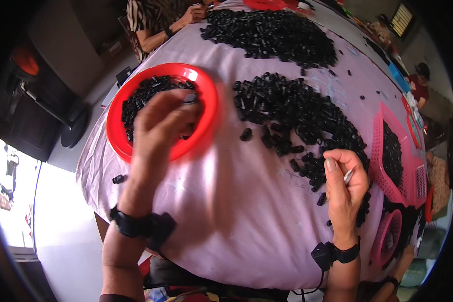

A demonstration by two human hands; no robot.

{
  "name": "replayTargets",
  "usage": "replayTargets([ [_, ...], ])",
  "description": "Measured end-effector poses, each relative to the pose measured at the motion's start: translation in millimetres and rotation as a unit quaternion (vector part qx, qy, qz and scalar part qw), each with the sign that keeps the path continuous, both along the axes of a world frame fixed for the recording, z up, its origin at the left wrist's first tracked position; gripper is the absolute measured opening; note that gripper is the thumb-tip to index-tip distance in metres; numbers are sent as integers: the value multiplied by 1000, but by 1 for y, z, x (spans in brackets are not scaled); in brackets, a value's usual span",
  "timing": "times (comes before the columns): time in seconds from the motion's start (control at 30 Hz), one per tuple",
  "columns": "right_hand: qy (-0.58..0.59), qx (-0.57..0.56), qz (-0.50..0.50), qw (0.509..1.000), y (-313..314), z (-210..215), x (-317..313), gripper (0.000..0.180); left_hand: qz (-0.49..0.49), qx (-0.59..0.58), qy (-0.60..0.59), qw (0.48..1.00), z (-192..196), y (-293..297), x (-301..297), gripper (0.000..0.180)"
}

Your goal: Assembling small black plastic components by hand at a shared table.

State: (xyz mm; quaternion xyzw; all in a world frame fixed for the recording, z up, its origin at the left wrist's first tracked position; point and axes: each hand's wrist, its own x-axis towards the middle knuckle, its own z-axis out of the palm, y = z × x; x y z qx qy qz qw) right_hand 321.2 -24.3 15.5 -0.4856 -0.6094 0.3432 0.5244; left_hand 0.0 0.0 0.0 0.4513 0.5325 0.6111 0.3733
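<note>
My left hand (163,118) is over a red plastic basin (210,95) at the left, its fingers smeared by motion. A small dark piece with a pale edge (190,98) shows at its fingertips; I cannot tell whether it is gripped. Small black cylindrical parts (148,93) lie in the basin. On the right, my right hand (346,183) is closed around a slim silvery object (348,176), mostly hidden in the fingers. That hand is beside a long spread pile of the same black parts (292,103). Both wrists wear black straps.
A pale pink cloth (216,201) covers the table. Another black heap (272,38) lies farther off, near a seated person's hand (194,14). Pink baskets (380,151) stand at the right, with another person's arm (400,267) below. One loose part (119,179) lies near the left edge.
</note>
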Motion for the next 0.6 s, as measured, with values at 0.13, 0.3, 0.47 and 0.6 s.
replayTargets([
  [0.13, 13, 23, -31, 999, 0, 13, 13, 6, 98, 15, 159, 982, -1, -4, -2, 31],
  [0.3, 90, 62, -89, 990, -3, 30, 26, 8, -58, 138, 205, 967, 7, -17, 76, 37],
  [0.47, 161, 178, -130, 962, -17, 65, 39, 14, -385, 269, 370, 802, -7, -46, 198, 42],
  [0.6, 174, 250, -144, 942, -33, 84, 71, 24, -472, 300, 408, 722, -28, -56, 283, 46],
])
